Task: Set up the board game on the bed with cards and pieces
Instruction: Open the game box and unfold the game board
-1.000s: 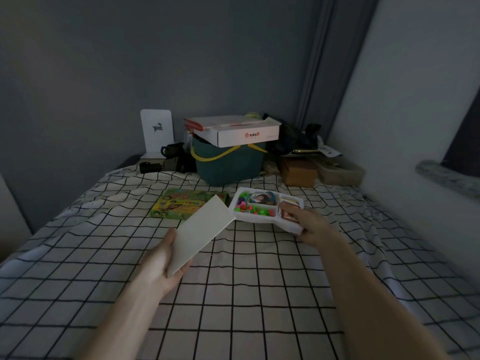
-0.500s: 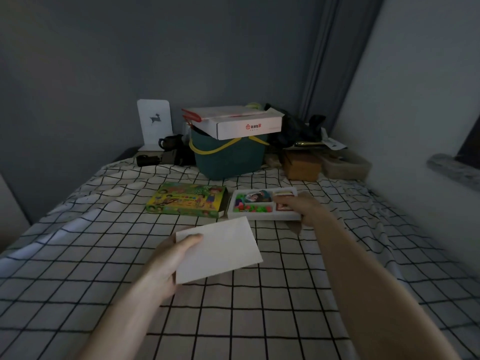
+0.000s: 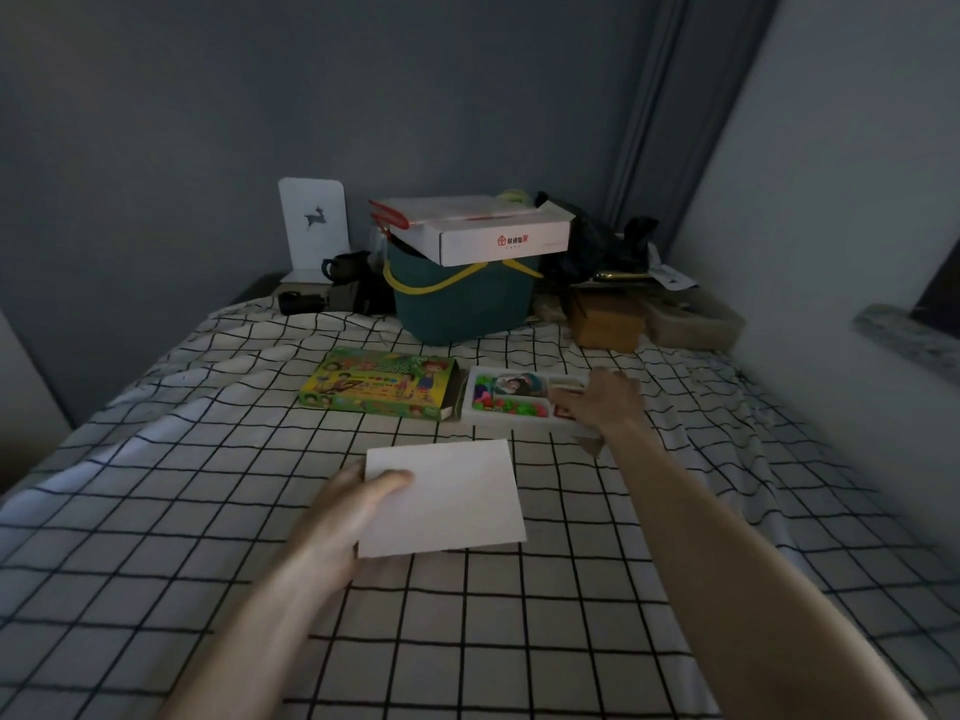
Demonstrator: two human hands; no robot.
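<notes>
Setup barely begun: your board is folded, pieces unsorted.

Your left hand (image 3: 358, 504) pinches the folded white board (image 3: 441, 498) at frame centre, low over the bed (image 3: 156, 511); your right hand (image 3: 602, 400) grasps the tray (image 3: 511, 402) of pieces (cards too) right of centre, beside the game box (image 3: 379, 384).

bed sheet (image 3: 208, 511): white, black grid | game box (image 3: 379, 383): green-yellow | basket (image 3: 462, 309): seemingly dark teal

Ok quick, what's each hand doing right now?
Left hand: holding the folded white board, thumb on top.
Right hand: gripping the right end of the white tray of pieces.
</notes>
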